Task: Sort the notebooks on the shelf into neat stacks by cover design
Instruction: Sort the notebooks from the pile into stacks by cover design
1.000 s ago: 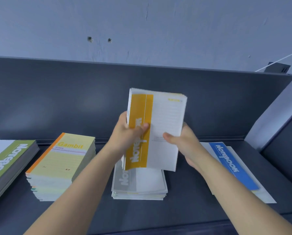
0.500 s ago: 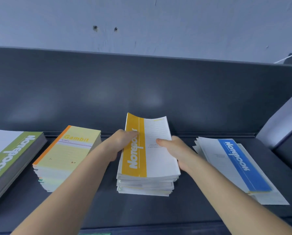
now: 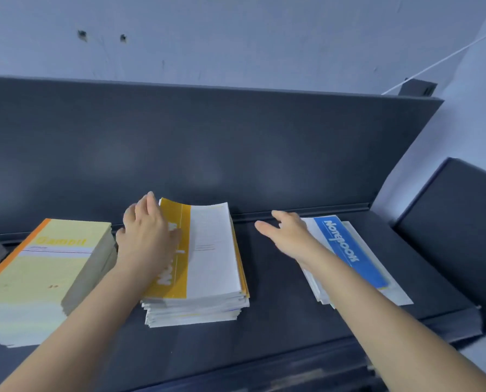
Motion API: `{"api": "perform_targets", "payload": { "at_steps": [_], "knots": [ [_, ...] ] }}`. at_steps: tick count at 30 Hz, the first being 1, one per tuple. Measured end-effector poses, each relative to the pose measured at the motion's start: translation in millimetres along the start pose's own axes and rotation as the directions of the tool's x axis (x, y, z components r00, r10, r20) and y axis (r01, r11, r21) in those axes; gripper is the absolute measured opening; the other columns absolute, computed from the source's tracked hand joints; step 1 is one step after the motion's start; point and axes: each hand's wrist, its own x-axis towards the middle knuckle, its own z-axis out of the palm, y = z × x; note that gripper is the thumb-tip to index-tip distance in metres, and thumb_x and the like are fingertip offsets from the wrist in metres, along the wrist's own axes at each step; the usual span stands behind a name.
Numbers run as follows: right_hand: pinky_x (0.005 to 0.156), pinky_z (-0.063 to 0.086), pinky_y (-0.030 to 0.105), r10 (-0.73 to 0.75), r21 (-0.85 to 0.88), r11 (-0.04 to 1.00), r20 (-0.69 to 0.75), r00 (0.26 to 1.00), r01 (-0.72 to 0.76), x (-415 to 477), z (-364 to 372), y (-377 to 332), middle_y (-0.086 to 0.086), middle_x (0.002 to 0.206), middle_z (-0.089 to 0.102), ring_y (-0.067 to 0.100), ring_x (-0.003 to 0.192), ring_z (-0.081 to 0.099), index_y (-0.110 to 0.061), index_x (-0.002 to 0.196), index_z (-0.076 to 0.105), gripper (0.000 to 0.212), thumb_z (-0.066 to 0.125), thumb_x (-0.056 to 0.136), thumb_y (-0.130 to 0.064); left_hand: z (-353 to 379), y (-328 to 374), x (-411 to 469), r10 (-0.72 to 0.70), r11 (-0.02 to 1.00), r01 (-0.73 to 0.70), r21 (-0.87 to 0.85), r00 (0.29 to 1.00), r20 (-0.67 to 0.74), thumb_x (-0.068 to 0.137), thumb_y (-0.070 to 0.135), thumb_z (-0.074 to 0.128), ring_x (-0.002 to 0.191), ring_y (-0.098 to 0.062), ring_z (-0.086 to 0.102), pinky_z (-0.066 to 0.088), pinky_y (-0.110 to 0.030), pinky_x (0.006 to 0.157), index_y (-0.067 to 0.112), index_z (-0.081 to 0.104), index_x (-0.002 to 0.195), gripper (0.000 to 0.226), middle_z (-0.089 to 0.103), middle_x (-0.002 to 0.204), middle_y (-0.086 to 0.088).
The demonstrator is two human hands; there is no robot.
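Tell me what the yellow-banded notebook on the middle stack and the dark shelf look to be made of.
Yellow-banded notebook: paper with a thin, flexible card cover, matte; its far corner curls up and the stack's edges show white sheets. Dark shelf: probably painted or coated sheet metal, judging by its thin back panel, which carries soft, blurred light patches, suggesting a satin finish; laminated board can't be ruled out.

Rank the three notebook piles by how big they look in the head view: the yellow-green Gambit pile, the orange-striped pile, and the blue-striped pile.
1. Gambit pile: looks largest, though it lies nearest the camera.
2. Orange-striped pile: a similar height, smaller cover area.
3. Blue-striped pile: clearly thinnest, only a few notebooks, partly hidden by the right hand.
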Motion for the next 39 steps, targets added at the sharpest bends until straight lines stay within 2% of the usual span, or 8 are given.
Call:
{"api": "perform_targets", "payload": {
  "at_steps": [3,6,12,15,18,24,32,39],
  "knots": [
    [0.111,0.027,0.038,0.07,-0.136,0.986,-0.16,0.985,-0.092,-1,-52,37,0.009,0.147,0.033,0.026,0.14,0.024,-0.01,0.143,0.035,0.059,0.053,0.092,-0.035,0,44,-22,0.325,0.94,-0.333,-0.069,0.94,-0.106,0.095,0.026,0.055,0.133,-0.028,0.038,0.031,-0.035,0.107,0.008,0.039,0.143,0.055,0.043,0.145,-0.009],
    [0.105,0.032,0.041,0.224,-0.187,0.942,-0.272,0.936,-0.28,-8,-84,90,0.014,0.133,0.045,0.035,0.133,0.03,-0.009,0.136,0.042,0.054,0.053,0.092,-0.038,26,94,-44,0.473,0.869,-0.433,-0.24,0.869,0.143,0.094,0.029,0.057,0.117,-0.02,0.054,0.038,-0.025,0.099,0.012,0.058,0.129,0.039,0.06,0.128,-0.005],
    [0.106,0.032,0.042,0.472,-0.115,0.858,-0.21,0.856,-0.501,-30,-103,168,0.013,0.151,0.03,0.033,0.138,0.026,-0.005,0.145,0.028,0.086,0.053,0.085,-0.061,99,151,-59,0.305,0.943,-0.131,-0.307,0.712,0.633,0.093,0.048,0.051,0.076,-0.014,0.052,0.037,-0.025,0.06,0.008,0.057,0.101,0.041,0.055,0.087,0.002],
    [0.101,0.039,0.039,0.484,0.04,0.874,-0.132,0.865,-0.483,-25,-112,173,0.011,0.146,0.038,0.028,0.131,0.039,-0.003,0.145,0.028,0.093,0.061,0.08,-0.06,122,163,-53,0.248,0.906,0.041,-0.421,0.754,0.608,0.093,0.041,0.055,0.083,-0.02,0.064,0.052,-0.031,0.069,0.014,0.057,0.095,0.027,0.064,0.096,0.0],
    [0.072,0.044,0.03,0.499,0.155,0.861,-0.066,0.864,-0.485,-19,-118,176,0.005,0.111,0.05,0.017,0.087,0.053,-0.005,0.133,0.04,0.081,0.07,0.076,-0.054,134,170,-47,0.223,0.876,0.137,-0.463,0.734,0.641,0.086,0.024,0.063,0.088,-0.023,0.07,0.06,-0.038,0.075,0.012,0.064,0.109,0.026,0.07,0.104,-0.006],
    [0.104,0.034,0.038,0.486,0.261,0.838,0.046,0.873,-0.48,-9,-121,180,0.01,0.153,0.028,0.028,0.139,0.031,-0.003,0.147,0.023,0.097,0.072,0.077,-0.05,141,169,-38,0.222,0.887,0.159,-0.434,0.676,0.703,0.088,0.014,0.063,0.092,-0.02,0.07,0.061,-0.037,0.073,0.012,0.061,0.116,0.029,0.069,0.108,-0.007],
    [0.107,0.035,0.037,0.419,0.353,0.813,0.196,0.887,-0.462,9,-125,181,-0.002,0.119,0.065,0.02,0.118,0.054,-0.016,0.113,0.063,0.08,0.09,0.044,-0.047,143,171,-35,0.217,0.912,0.133,-0.388,0.645,0.733,0.091,0.018,0.062,0.096,-0.019,0.069,0.061,-0.036,0.075,0.015,0.058,0.12,0.03,0.068,0.111,-0.005],
    [0.104,0.042,0.045,0.352,0.285,0.868,0.227,0.908,-0.407,34,-130,189,-0.002,0.125,0.061,0.022,0.12,0.054,-0.02,0.125,0.055,0.118,0.093,0.017,-0.052,146,169,-36,0.21,0.91,0.139,-0.391,0.658,0.723,0.091,0.019,0.062,0.096,-0.017,0.068,0.061,-0.032,0.071,0.017,0.056,0.121,0.031,0.067,0.112,-0.003]
  ]
}}
